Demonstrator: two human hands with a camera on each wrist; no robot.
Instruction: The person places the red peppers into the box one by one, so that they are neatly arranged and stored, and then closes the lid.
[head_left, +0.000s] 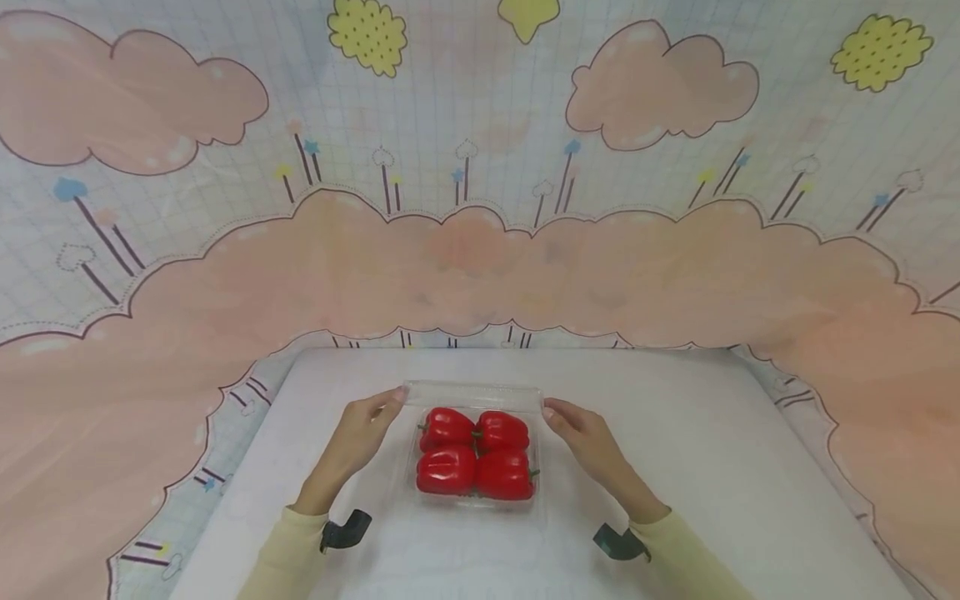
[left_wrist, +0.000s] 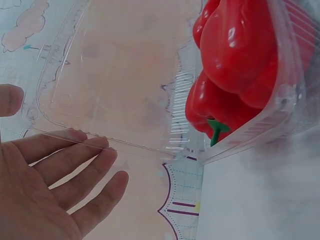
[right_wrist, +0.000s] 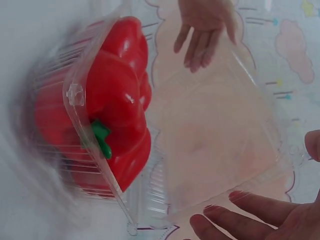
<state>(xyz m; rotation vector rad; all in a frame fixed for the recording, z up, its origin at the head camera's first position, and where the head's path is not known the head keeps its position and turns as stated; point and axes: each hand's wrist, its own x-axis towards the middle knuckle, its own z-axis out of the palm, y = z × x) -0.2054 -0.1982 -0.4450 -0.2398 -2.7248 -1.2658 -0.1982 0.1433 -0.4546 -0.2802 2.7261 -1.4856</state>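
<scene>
Several red bell peppers (head_left: pixel 503 474) with green stems (left_wrist: pixel 216 131) sit in a clear plastic clamshell box (head_left: pixel 411 492). Its transparent lid (head_left: pixel 472 393) stands raised at the far side. My left hand (head_left: pixel 365 431) is at the lid's left edge, its fingers (left_wrist: pixel 82 165) extended and spread, tips touching the rim. On the other side, my right hand (head_left: pixel 588 435) touches the lid's right edge with fingers (right_wrist: pixel 250 215) also extended. In both wrist views the thumbs stand apart from the fingers, near the lid's corners.
The box stands on a white table (head_left: pixel 675 467). Behind and beside it hangs a cloth (head_left: pixel 480 275) printed with clouds. Dark bands (head_left: pixel 347 530) are worn at both wrists, over pale yellow sleeves (head_left: pixel 288 546).
</scene>
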